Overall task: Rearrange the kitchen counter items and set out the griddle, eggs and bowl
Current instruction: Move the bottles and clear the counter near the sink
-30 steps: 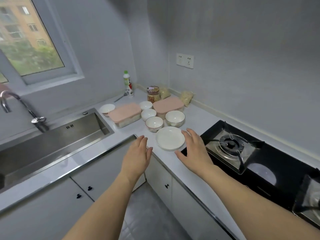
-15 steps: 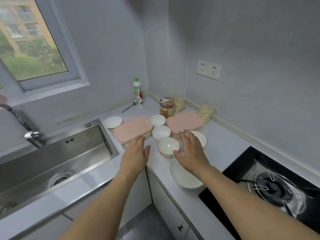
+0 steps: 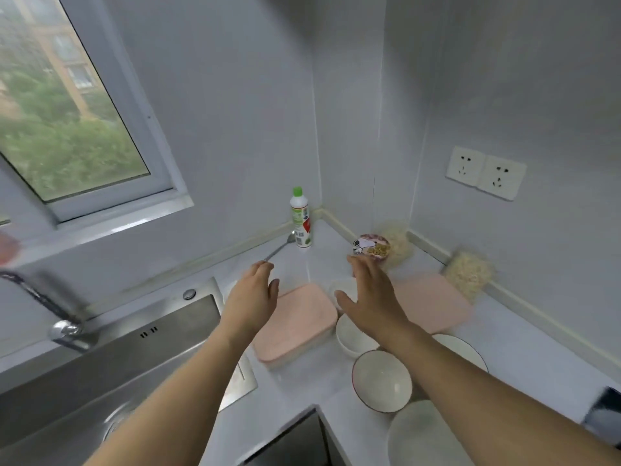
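Both my hands hover open over the counter corner, holding nothing. My left hand (image 3: pixel 252 294) is above the left pink-lidded container (image 3: pixel 300 322), its fingertips near a metal spoon (image 3: pixel 280 246). My right hand (image 3: pixel 371 292) reaches over a small white bowl (image 3: pixel 341 287) toward a round jar with a cartoon lid (image 3: pixel 371 247). A second pink-lidded container (image 3: pixel 433 302) lies right of that hand. Nearer me stand white bowls (image 3: pixel 381 380), (image 3: pixel 353 338) and a white plate (image 3: pixel 423 435). No griddle or eggs are in view.
A green-capped bottle (image 3: pixel 300 218) stands in the corner. Two bags of pale food (image 3: pixel 470 274), (image 3: pixel 398 243) lean on the right wall below the sockets (image 3: pixel 485 173). The steel sink (image 3: pixel 111 371) and tap (image 3: pixel 50 307) are at left; the hob's edge (image 3: pixel 605 412) shows at right.
My view has moved in toward the corner. Both open hands have travelled forward, from beside the plate and bowls to over the pink containers and the jar. Nothing was picked up.
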A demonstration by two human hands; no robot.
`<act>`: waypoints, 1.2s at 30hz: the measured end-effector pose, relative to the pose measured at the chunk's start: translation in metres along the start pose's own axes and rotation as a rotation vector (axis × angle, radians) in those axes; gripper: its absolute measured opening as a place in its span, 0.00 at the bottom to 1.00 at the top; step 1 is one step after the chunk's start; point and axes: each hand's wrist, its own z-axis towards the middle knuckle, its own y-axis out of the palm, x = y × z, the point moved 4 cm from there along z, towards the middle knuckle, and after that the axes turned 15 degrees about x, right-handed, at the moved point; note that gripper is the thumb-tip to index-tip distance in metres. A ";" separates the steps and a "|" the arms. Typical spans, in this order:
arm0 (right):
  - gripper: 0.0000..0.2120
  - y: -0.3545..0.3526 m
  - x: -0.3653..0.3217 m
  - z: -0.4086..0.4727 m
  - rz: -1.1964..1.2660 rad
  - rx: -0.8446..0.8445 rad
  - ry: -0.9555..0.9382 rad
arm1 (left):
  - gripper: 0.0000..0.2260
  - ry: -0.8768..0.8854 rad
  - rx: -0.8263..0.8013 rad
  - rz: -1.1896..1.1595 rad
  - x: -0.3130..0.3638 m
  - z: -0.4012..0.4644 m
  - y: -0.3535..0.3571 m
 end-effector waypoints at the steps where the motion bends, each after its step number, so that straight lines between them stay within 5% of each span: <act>1: 0.31 0.010 -0.002 0.017 0.020 0.003 0.009 | 0.17 0.000 -0.003 0.000 -0.011 0.018 0.007; 12: 0.33 0.114 -0.006 0.190 0.067 0.020 0.186 | 0.18 -0.142 -0.126 -0.019 -0.116 0.185 0.116; 26: 0.42 0.249 0.030 0.288 0.277 0.052 0.575 | 0.16 -0.194 -0.399 -0.042 -0.172 0.261 0.272; 36: 0.26 0.298 0.049 0.295 0.306 0.021 0.575 | 0.11 0.034 -0.407 0.175 -0.166 0.271 0.330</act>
